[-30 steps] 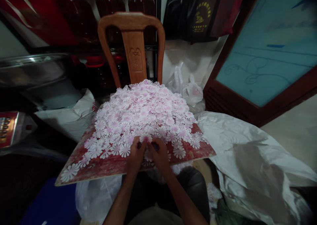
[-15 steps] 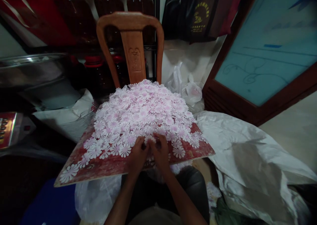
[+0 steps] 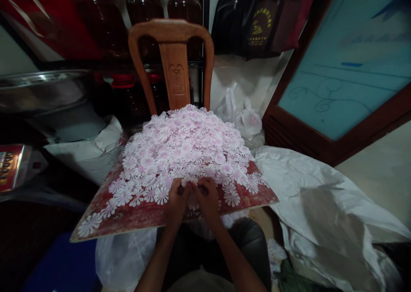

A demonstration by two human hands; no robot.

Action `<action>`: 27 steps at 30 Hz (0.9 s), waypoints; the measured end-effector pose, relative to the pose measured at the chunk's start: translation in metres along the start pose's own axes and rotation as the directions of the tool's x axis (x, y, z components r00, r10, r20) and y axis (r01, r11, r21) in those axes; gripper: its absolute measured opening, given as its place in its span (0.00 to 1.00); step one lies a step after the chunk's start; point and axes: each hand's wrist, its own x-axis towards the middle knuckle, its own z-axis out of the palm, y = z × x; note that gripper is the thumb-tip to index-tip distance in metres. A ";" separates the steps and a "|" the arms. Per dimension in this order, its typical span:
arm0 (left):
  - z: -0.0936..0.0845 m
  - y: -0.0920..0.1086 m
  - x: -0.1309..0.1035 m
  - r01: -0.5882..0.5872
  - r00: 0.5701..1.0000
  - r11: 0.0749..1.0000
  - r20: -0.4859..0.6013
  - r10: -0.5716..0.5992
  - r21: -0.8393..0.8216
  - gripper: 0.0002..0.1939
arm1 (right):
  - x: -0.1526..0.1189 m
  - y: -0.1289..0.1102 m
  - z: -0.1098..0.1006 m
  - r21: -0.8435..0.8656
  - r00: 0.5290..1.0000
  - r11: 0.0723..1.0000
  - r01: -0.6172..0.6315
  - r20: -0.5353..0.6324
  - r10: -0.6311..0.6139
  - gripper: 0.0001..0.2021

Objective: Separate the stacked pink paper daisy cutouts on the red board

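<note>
A big heap of white flower cut-outs with pale pink centres (image 3: 189,142) covers most of a worn red board (image 3: 135,219). At the board's near edge my left hand (image 3: 177,200) and my right hand (image 3: 208,200) meet, thumbs and fingertips pinched together. Between them is a flower cut-out (image 3: 189,183), mostly hidden by the fingers. A few single flowers lie flat around my hands, one of them (image 3: 231,196) just right of my right hand. Another flower (image 3: 90,224) lies alone at the left corner.
Behind the board stands a carved wooden chair (image 3: 175,69), and red-lidded jars (image 3: 146,9) fill the shelves. A large white sack (image 3: 308,185) lies at the right, by a wooden door with blue glass (image 3: 346,69). At the left are a metal basin (image 3: 41,90) and a clear plastic bag (image 3: 125,255).
My fingertips have drawn in, and the flower between them is now more covered. My left hand has shifted slightly left. The heap looks the same.
</note>
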 end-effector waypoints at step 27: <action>-0.003 -0.017 0.000 0.103 0.995 0.972 0.028 -0.099 -0.210 0.15 | 0.000 0.000 -0.004 0.048 0.996 0.999 -0.003 0.091 -0.001 0.06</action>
